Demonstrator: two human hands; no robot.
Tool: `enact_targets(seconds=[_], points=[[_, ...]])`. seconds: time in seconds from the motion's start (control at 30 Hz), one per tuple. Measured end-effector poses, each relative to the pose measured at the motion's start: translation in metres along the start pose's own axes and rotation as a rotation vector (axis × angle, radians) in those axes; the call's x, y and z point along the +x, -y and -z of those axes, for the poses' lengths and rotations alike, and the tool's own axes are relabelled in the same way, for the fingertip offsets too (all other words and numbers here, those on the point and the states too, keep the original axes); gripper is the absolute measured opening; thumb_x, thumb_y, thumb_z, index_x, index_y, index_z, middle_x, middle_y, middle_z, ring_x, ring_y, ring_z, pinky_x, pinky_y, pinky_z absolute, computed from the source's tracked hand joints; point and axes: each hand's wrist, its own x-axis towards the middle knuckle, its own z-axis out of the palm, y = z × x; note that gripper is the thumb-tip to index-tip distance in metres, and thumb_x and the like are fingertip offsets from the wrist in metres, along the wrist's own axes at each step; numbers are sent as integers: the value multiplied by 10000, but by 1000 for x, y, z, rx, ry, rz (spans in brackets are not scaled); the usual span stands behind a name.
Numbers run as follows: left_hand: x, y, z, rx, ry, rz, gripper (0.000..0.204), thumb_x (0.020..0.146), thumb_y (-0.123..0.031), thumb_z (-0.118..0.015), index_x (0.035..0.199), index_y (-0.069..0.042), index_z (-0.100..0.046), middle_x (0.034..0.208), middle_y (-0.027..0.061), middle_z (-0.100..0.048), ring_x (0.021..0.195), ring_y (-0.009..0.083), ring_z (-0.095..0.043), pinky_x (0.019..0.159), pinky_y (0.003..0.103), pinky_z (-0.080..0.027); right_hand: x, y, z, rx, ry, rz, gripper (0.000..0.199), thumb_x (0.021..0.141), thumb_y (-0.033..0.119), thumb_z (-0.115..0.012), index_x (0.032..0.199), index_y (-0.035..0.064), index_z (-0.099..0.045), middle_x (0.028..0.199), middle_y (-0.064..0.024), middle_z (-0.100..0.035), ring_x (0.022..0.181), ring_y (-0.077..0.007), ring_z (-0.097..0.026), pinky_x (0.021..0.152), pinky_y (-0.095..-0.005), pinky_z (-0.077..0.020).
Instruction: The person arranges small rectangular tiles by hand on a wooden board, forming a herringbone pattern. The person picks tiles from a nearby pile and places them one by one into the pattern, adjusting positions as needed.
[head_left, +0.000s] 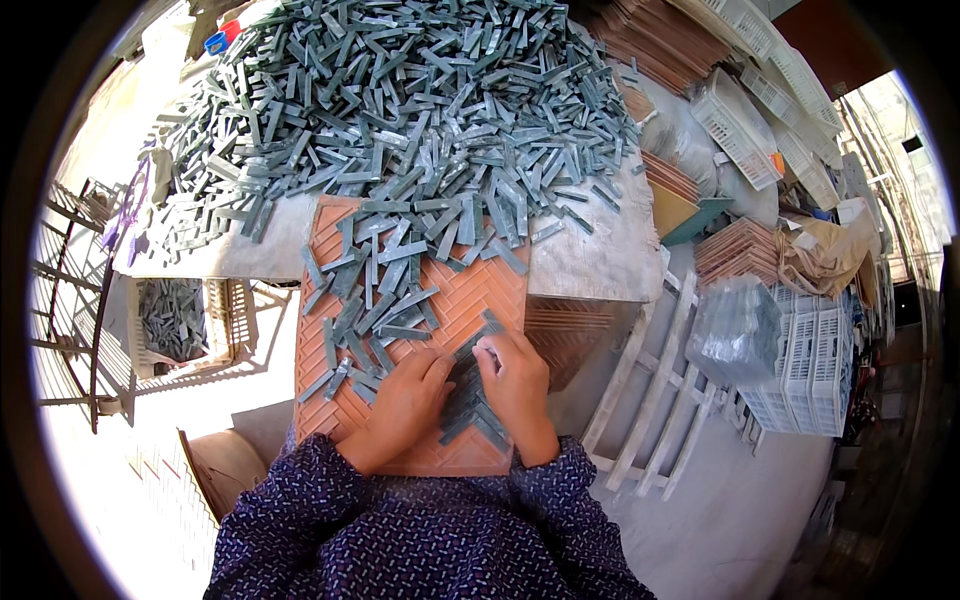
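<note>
Patterned sleeves | hands over orange tray | pale table | white crates

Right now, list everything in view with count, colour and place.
loose strips: too many to count, grey-green, heaped on the table, spilling onto the board
fitted strips: several, dark grey-green, in the board by the hands
grooved board: one, orange, under the hands
table: one, whitish, under the heap
strip-filled crate: one, cream, lower left of the table
small items: two, blue and red, top left
stacked boards: several stacks, orange-brown, right
white crates: several, right
slatted frame: one, whitish, right
brown cloth: one, far right
left hand: one, bare, over the board
right hand: one, bare, above fitted strips
sleeves: two, dark patterned, bottom
</note>
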Motion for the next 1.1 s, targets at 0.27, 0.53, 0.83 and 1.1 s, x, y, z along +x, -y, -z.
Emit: enact_targets(seconds=[0.27, 0.53, 0.83, 1.1], points=[[-12, -3, 18, -14, -5, 26, 173, 717, -66, -659, 879, -19, -617, 869, 102, -579, 827, 287, -586, 687, 375, -499, 44, -2, -48, 71, 166, 130, 221, 750, 60, -708, 943, 5, -613, 816, -131, -634, 717, -281, -626, 615, -362, -493], [15, 4, 32, 68, -104, -42, 287, 730, -49, -631, 1016, -33, -614, 971, 118, -608, 886, 307, -586, 757, 359, -505, 24, 7, -3, -18, 244, 1, 198, 746, 24, -682, 939, 1, -640, 830, -130, -637, 701, -225, -636, 623, -309, -505], [18, 14, 8, 63, 10, 38, 199, 728, -58, -639, 912, -18, -575, 923, 132, -544, 846, 315, -571, 723, 379, -501, 11, -15, 32, 214, 57, 27, 230, 759, -29, -680, 984, -8, -641, 936, -135, -652, 747, -204, -660, 659, -287, -529], [18, 7, -7, 32, -45, 161, 223, 750, -17, -662, 956, -22, -578, 889, 134, -571, 799, 343, -601, 689, 403, -499, -31, -32, 41, 262, 27, -139, 196, 786, -1, -683, 979, -18, -650, 928, -132, -662, 730, -194, -659, 648, -289, -526]])
